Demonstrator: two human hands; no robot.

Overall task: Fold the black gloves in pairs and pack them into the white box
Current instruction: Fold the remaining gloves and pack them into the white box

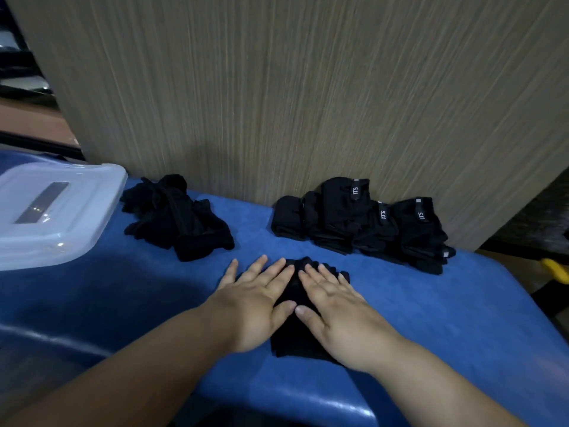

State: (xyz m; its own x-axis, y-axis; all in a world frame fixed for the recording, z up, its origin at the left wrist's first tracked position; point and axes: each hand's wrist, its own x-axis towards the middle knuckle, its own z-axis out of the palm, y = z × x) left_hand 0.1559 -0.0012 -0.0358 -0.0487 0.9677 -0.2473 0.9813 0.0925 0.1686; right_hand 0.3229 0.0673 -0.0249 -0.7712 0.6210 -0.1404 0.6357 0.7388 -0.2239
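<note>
Both hands lay flat, palms down, on a black glove (294, 318) spread on the blue table (446, 318) in front of the person. The left hand (257, 306) had its fingers stretched out and slightly fanned, pressing the glove's left side without gripping it; the little finger and part of the palm rested on the blue surface. The right hand (337, 315) was likewise open and flat, fingers extended over the glove's finger end, holding nothing. The two thumbs nearly met over the middle of the glove. Whether one glove or a stacked pair lay under the hands could not be told. Farther back on the left sat a loose heap (177, 217) of black gloves, and to the right, against the wooden panel (292, 87), a pile (363, 223) of folded ones with small labels showing. The white box (52, 211) stood at the table's left edge, just beside the loose heap and well apart from the hands.
</note>
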